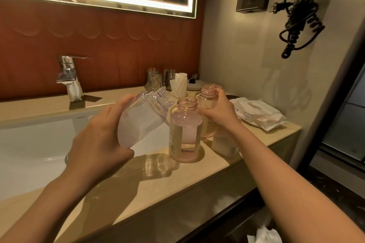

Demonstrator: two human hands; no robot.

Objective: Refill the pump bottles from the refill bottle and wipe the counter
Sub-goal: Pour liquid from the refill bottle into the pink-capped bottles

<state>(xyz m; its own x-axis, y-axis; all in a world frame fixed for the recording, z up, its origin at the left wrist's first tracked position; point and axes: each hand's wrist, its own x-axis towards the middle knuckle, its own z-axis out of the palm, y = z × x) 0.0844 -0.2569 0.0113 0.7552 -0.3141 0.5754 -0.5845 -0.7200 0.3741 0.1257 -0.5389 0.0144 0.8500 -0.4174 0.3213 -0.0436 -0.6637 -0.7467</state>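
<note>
While the left hand (98,136) clamps fingers and thumb round the lower half of the refill bottle (138,116), tipping it neck-first to the right, the right hand (219,110) grips the far pump bottle (207,92) just below its open neck. Between the two hands stands the near pump bottle (185,130), upright on the counter (158,179) with its pump off. The refill bottle's ribbed mouth sits just beside that bottle's neck, to its left and not yet over it, and no stream shows.

Which bottle is about to be filled cannot be told. Either way the pour should go best with the mouth brought squarely over the narrow opening before tipping further, then eased slowly. No hand steadies the near bottle, so a knock from the refill bottle could topple it.

Clear and pale, the refill bottle is speckled inside with small bubbles. Pink-tinted glass or plastic, a label down one side and bubble-flecked liquid mark the near pump bottle.

A pack of wipes (260,116) lies on the counter's right end; the sink (29,144) and faucet (69,79) are to the left.
</note>
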